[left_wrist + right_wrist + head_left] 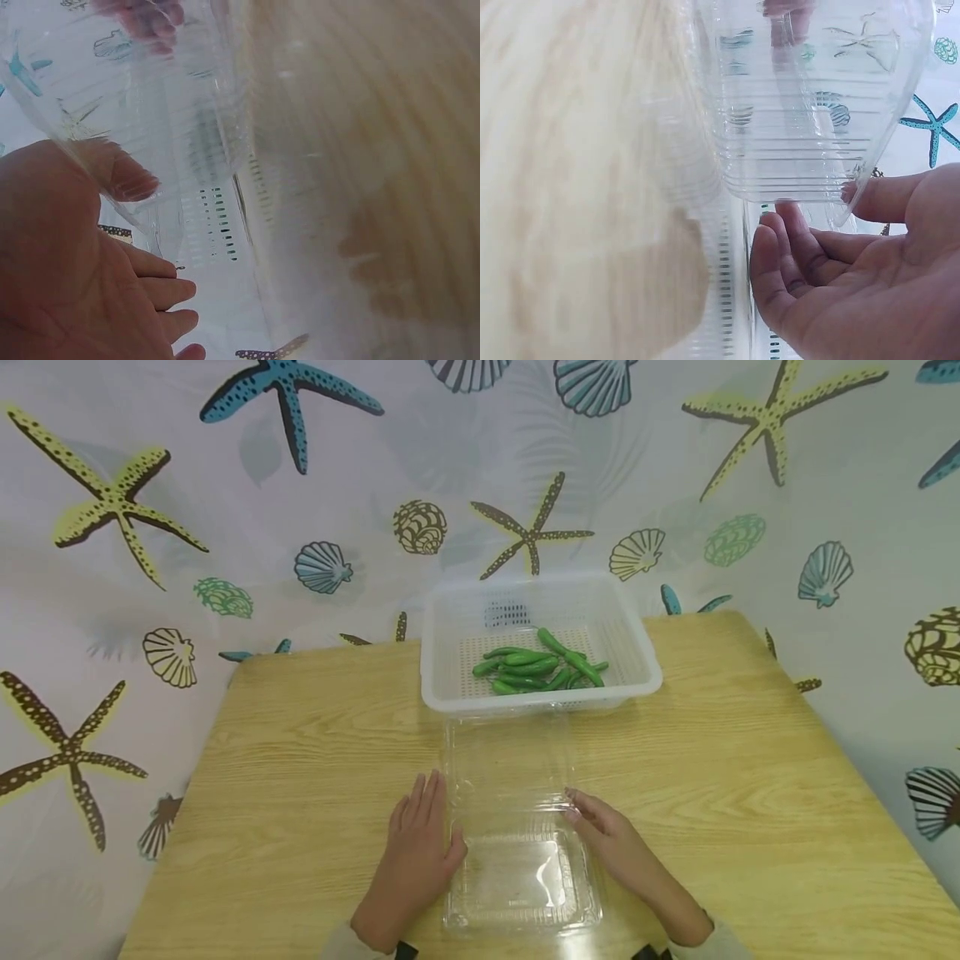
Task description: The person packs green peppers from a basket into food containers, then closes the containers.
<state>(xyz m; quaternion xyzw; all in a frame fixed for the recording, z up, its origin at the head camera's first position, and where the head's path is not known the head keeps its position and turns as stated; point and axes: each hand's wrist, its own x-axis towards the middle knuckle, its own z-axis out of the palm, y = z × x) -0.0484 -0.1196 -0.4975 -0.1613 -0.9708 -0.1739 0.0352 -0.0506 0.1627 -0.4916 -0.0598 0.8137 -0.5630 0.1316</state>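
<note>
A clear plastic clamshell box (517,881) lies unfolded on the table, its base toward me and its lid (510,760) folded back toward the basket. Along its left side rests my left hand (420,852), fingers pointing forward and thumb at the rim of the base. In the left wrist view that thumb (127,176) overlaps the clear wall, while the other fingers extend beside it. My right hand (611,839) touches the right edge near the hinge with its fingertips. The right wrist view has its thumb (885,199) at the box's corner and the fingers loosely bent.
A white perforated plastic basket (543,697) stands behind the lid, holding several green chili peppers (528,667). The wood-grain table (315,735) extends to both sides. A cloth printed with starfish and shells (450,468) hangs behind and around it.
</note>
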